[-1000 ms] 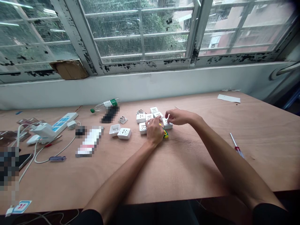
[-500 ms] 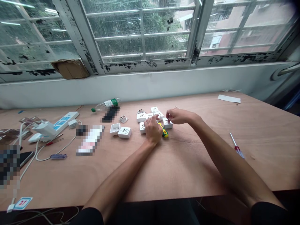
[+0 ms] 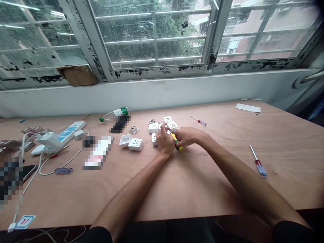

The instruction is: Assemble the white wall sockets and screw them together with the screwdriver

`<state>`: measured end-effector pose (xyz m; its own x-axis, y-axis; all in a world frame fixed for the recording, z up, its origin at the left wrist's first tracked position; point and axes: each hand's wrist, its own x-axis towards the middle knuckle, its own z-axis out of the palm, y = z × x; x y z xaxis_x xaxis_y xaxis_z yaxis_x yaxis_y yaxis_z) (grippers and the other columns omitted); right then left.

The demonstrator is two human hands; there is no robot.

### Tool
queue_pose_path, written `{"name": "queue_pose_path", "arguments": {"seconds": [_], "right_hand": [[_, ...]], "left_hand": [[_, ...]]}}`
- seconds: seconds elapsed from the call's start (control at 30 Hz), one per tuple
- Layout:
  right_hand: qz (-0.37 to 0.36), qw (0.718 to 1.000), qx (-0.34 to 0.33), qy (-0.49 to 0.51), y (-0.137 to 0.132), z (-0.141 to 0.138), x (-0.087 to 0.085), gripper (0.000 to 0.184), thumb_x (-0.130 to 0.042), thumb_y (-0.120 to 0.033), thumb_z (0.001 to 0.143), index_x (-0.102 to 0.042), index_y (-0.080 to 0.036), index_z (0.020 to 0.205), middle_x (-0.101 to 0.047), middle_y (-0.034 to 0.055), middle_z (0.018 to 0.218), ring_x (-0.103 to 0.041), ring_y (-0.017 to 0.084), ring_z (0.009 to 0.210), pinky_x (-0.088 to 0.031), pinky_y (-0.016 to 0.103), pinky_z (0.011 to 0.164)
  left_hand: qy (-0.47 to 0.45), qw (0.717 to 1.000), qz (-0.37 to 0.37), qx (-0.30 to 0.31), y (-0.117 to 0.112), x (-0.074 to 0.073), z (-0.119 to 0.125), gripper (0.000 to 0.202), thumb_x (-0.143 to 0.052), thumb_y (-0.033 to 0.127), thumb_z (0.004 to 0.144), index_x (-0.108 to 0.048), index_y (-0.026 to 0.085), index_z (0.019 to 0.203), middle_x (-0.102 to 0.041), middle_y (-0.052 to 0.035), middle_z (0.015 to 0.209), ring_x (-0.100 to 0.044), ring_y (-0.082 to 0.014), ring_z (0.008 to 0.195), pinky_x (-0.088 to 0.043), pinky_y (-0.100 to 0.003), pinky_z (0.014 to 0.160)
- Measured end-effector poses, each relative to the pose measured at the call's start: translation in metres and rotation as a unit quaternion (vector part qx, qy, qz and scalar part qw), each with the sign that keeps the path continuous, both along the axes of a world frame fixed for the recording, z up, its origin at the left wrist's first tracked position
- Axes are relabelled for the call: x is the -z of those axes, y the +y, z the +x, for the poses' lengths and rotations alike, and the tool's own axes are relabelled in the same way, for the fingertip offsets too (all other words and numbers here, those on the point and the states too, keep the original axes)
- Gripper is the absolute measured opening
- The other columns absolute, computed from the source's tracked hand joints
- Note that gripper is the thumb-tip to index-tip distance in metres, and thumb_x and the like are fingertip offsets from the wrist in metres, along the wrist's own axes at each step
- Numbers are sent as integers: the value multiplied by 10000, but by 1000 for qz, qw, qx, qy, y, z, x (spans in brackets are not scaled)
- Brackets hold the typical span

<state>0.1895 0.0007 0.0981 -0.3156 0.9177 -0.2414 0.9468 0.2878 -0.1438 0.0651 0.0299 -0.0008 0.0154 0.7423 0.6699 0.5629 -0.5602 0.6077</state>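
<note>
My left hand (image 3: 164, 141) curls over a white square socket (image 3: 162, 130) in a tight group of similar sockets, such as one (image 3: 153, 128) and another (image 3: 172, 126). My right hand (image 3: 187, 136) is shut on a yellow-green screwdriver (image 3: 175, 138). Its handle sits between my hands, and its shaft points towards the socket under my left fingers. The tip is hidden. One more socket (image 3: 135, 144) and an open white socket box (image 3: 125, 140) stand to the left of my left hand.
A red-handled screwdriver (image 3: 198, 120) lies beyond my right hand, and a blue-and-red one (image 3: 258, 163) lies to its right. A plastic bottle (image 3: 115, 113), a power strip (image 3: 68, 131) and cables lie at the left of the plywood table (image 3: 202, 189).
My right hand has moved from the socket at the right of the group onto the screwdriver handle. A red-handled screwdriver behind that hand now shows. The camera has shifted slightly.
</note>
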Motion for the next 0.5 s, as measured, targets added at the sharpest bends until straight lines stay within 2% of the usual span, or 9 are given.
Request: {"name": "queue_pose_path", "arguments": {"seconds": [0.13,0.27,0.33,0.4,0.5], "right_hand": [[-1,999,-18,-31,1,-7,4,233,-668,-312,683,-635,-199,883,-668,58,838,-610,205,736,-333,283,521],[37,999,-5,-23,-1,2,-6,198,-679,-311,696,-616,-210,855,-669,59,805,-602,199,698,-317,284,519],[94,995,15,1,-1,8,-14,200,-658,-360,744,-603,-209,863,-671,66,788,-599,202,683,-318,291,523],[172,983,37,52,-1,13,-20,259,-638,-376,781,-586,-206,970,-688,69,830,-604,203,693,-332,293,538],[280,944,59,163,2,19,-26,344,-607,-330,824,-521,-198,1130,-707,76,945,-626,207,770,-396,300,600]], "left_hand": [[3,1000,-17,3,1,1,0,591,-431,-27,701,-404,233,1231,-670,-31,986,-628,-232,950,-440,-391,871],[5,1000,-18,11,0,1,1,568,-441,-2,741,-387,239,1253,-667,-25,990,-635,-228,913,-440,-420,884],[3,1000,-11,16,-2,0,2,566,-440,7,767,-371,243,1277,-667,-26,985,-638,-227,910,-438,-435,893],[0,1000,4,19,-3,0,3,559,-428,5,788,-359,237,1291,-668,-34,980,-637,-224,911,-438,-442,894],[17,999,33,22,-3,-1,4,525,-426,11,807,-367,219,1286,-665,-50,978,-626,-226,923,-448,-441,883]]}}
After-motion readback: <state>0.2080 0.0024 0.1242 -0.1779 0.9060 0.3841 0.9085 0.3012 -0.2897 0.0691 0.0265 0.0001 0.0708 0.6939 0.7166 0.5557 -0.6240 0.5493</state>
